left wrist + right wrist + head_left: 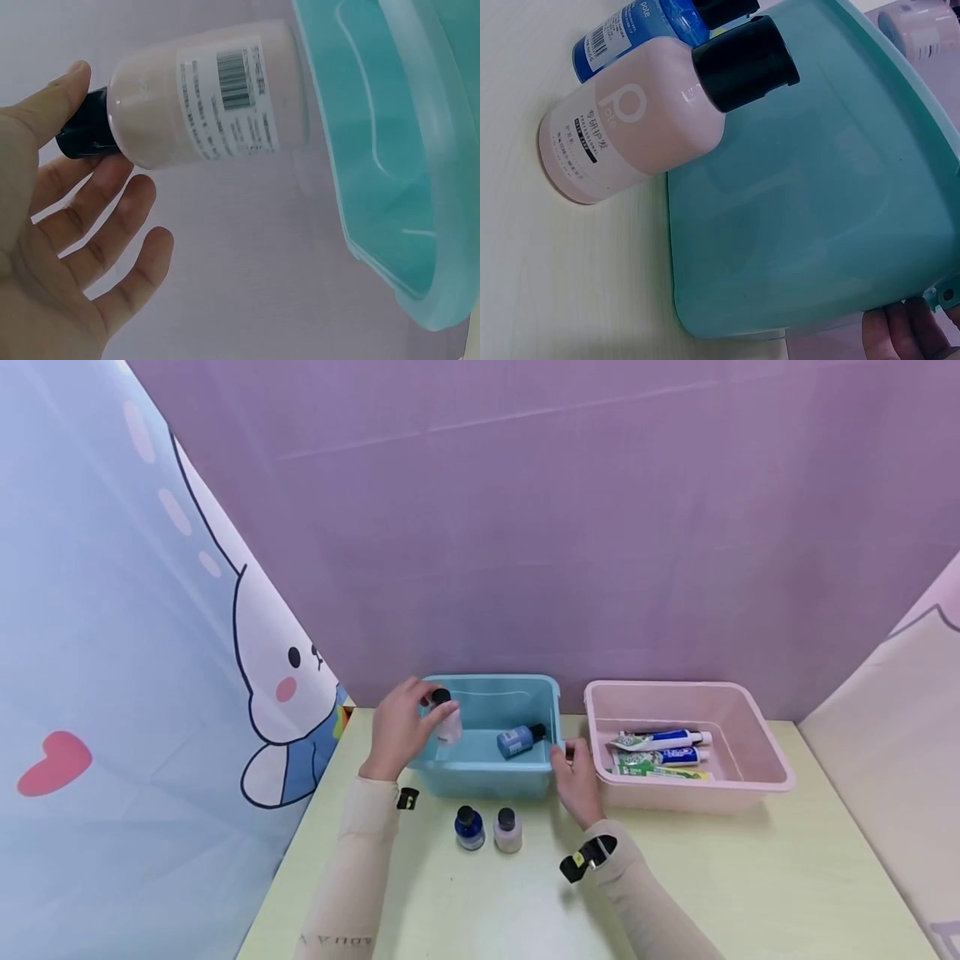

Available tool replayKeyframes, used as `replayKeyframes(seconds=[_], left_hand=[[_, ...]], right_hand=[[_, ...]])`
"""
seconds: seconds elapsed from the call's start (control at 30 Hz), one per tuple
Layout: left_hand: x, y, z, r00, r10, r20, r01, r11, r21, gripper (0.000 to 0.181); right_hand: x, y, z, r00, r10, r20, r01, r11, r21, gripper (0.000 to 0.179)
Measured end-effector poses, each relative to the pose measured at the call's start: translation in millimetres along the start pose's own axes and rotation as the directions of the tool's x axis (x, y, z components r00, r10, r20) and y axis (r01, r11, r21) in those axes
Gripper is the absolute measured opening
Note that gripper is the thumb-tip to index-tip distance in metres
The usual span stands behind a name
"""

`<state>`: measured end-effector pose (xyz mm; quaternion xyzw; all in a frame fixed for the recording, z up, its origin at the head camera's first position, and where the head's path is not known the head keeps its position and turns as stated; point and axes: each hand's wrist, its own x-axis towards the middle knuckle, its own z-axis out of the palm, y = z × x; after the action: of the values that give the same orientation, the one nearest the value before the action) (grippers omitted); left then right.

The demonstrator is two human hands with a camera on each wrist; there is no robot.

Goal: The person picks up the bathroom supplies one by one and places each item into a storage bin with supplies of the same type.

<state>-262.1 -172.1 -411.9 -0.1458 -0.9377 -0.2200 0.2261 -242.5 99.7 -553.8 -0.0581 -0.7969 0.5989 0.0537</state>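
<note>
My left hand pinches a pale pink bottle by its black cap, over the left part of a teal plastic bin. In the left wrist view, thumb and fingers hold the cap, and the pink body with its barcode label points toward the bin. The right hand grips the bin's front right corner, its thumb at the rim; the right wrist view shows curled fingers under that edge. A blue bottle with a dark cap lies on its side inside the bin.
In front of the teal bin, a dark blue bottle and another pale pink bottle stand upright on the table. To the right, a pink bin holds several toothpaste tubes. A purple cloth wall rises behind both bins.
</note>
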Motion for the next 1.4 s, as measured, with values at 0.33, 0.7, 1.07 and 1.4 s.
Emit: replayKeyframes(seconds=[0.33,0.7,1.07,1.4], left_hand=[[19.4,-10.1,4.4,0.99,-0.026,0.141,0.016,0.997,0.076,0.042],[40.1,-20.1,11.5,0.958,-0.029,0.284,-0.01,0.991,0.137,0.042],[56.6,-33.6,21.3,0.919,-0.025,0.394,-0.063,0.976,0.208,0.037],[69.9,-42.0,25.6,0.891,-0.059,0.45,-0.063,0.966,0.252,0.019]], right_hand=[[0.3,1,1,1.0,-0.015,0.0,0.015,1.0,0.008,0.034],[1.8,3,0,1.0,-0.026,-0.009,0.026,1.0,0.008,0.035],[2.7,2,-2,1.0,-0.02,-0.004,0.02,1.0,0.002,0.034],[2.5,2,0,1.0,-0.022,0.001,0.022,1.0,0.02,0.032]])
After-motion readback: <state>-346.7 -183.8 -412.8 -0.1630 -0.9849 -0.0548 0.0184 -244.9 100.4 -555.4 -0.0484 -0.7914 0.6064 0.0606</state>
